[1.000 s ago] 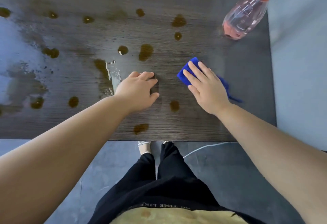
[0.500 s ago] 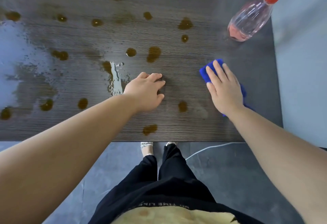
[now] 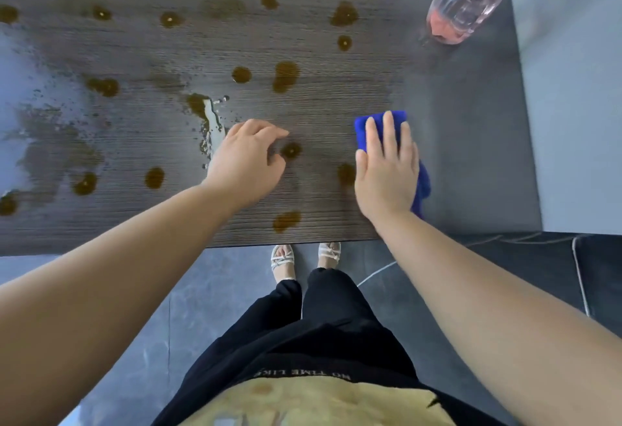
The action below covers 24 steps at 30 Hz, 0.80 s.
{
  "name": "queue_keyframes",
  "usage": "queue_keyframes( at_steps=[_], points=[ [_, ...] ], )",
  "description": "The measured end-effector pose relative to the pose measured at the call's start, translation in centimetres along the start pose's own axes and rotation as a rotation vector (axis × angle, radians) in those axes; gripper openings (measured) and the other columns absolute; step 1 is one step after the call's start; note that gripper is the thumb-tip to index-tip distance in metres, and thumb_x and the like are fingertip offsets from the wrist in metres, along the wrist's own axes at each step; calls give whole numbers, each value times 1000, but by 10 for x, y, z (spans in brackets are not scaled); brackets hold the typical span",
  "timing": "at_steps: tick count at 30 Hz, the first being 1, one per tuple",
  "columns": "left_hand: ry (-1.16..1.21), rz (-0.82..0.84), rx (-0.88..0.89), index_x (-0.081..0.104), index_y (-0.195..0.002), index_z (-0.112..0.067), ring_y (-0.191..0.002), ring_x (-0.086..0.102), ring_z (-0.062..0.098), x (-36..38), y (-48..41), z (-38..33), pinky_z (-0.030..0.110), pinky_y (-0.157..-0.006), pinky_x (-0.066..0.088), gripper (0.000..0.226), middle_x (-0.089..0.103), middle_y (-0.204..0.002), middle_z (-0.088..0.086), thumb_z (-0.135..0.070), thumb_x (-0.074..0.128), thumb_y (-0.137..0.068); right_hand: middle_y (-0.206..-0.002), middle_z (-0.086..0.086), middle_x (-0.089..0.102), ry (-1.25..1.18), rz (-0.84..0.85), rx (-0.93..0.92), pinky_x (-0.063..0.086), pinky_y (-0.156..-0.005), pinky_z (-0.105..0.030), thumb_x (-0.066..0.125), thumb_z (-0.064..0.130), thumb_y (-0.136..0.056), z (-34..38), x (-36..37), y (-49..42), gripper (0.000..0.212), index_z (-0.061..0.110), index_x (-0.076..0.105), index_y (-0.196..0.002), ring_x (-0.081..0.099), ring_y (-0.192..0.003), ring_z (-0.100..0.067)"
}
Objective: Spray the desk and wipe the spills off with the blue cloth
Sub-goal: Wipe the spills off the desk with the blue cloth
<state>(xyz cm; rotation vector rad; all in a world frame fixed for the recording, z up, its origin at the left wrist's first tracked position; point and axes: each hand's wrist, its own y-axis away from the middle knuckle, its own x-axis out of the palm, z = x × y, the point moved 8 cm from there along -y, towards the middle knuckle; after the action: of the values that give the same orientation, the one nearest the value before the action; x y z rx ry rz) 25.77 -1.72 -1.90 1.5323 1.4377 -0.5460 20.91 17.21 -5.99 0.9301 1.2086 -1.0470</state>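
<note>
The dark wood-grain desk (image 3: pixel 336 116) carries several brown spill spots (image 3: pixel 285 75) and wet spray patches on its left part. My right hand (image 3: pixel 387 169) presses flat, fingers straight, on the blue cloth (image 3: pixel 377 122) near the desk's right front; the cloth shows beyond my fingertips and under my palm's right side. A brown spot (image 3: pixel 346 173) lies right beside my thumb. My left hand (image 3: pixel 247 159) rests on the desk with fingers loosely curled, holding nothing, next to another spot (image 3: pixel 291 149). The spray bottle (image 3: pixel 468 4) with pink liquid stands at the back right.
The desk's front edge (image 3: pixel 286 244) runs just above my sandalled feet (image 3: pixel 282 257). A pale wall (image 3: pixel 572 89) borders the desk on the right. A thin white cable (image 3: pixel 377 272) lies on the grey floor.
My right hand slid the blue cloth to the right and then back towards the left and the front edge. My left hand stayed about where it was on the desk.
</note>
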Motion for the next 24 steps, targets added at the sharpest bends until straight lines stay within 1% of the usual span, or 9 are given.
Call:
queue_keyframes(
  at_steps=[3, 6, 7, 9, 12, 13, 17, 19, 24],
  points=[
    [-7, -48, -91, 49, -134, -20, -132, 31, 25, -1, 18, 15, 35, -109, 26, 45, 44, -140, 4, -16, 49, -90, -151, -8, 33, 42, 70, -392, 28, -110, -47, 26, 33, -97, 40, 11, 34, 50, 18, 37, -144, 30, -138, -34],
    [-26, 6, -126, 46, -135, -21, -135, 26, 24, 8, 33, 22, 33, -111, 21, 48, 38, -143, 2, -14, 49, -88, -149, -5, 37, 57, 112, -728, 28, -108, -45, 32, 31, -96, 13, 7, 42, 46, 20, 42, -140, 33, -136, -30],
    [-26, 21, -131, 45, -135, -21, -135, 25, 24, 10, 37, 23, 33, -111, 21, 49, 37, -144, 1, -14, 49, -87, -149, -6, 38, 70, 88, -706, 30, -107, -47, 32, 30, -96, -3, 5, 31, 46, 20, 43, -139, 34, -135, -31],
    [-41, 35, -158, 44, -136, -22, -135, 24, 25, 12, 45, 25, 33, -111, 21, 50, 34, -144, 1, -13, 50, -86, -149, -9, 36, 38, 34, -432, 33, -106, -53, 28, 30, -96, -28, 0, 1, 48, 17, 42, -140, 34, -135, -36],
    [-86, 43, -215, 40, -139, -22, -136, 20, 27, 12, 55, 29, 37, -111, 23, 53, 31, -146, 1, -16, 50, -87, -152, -12, 29, -64, -27, -72, 24, -110, -53, 31, 30, -98, -6, 0, -6, 49, 15, 36, -144, 26, -139, -39],
    [-103, 48, -237, 39, -139, -22, -136, 19, 28, 13, 58, 30, 39, -111, 24, 54, 29, -147, 1, -16, 49, -87, -152, -13, 29, -77, -16, -114, 23, -110, -52, 32, 30, -98, 12, 2, 3, 49, 15, 36, -144, 26, -139, -38],
    [-143, 76, -314, 31, -143, -22, -138, 14, 29, 19, 65, 35, 43, -111, 25, 57, 21, -150, 4, -20, 47, -89, -149, -8, 37, -8, 84, -733, 31, -107, -49, 32, 31, -95, 28, 9, 42, 47, 19, 45, -139, 35, -135, -33],
    [-123, 91, -349, 29, -144, -22, -139, 12, 30, 23, 70, 40, 44, -112, 25, 57, 18, -152, 4, -22, 46, -90, -148, -7, 38, 10, 98, -792, 32, -106, -49, 33, 31, -95, 4, 6, 34, 46, 20, 46, -138, 36, -134, -33],
    [-93, 83, -368, 26, -146, -21, -140, 11, 29, 27, 85, 47, 43, -113, 24, 59, 16, -153, 5, -24, 48, -91, -153, -11, 28, -77, 10, -166, 25, -110, -53, 31, 29, -97, -5, 4, -6, 49, 16, 38, -143, 26, -139, -38]
  ],
)
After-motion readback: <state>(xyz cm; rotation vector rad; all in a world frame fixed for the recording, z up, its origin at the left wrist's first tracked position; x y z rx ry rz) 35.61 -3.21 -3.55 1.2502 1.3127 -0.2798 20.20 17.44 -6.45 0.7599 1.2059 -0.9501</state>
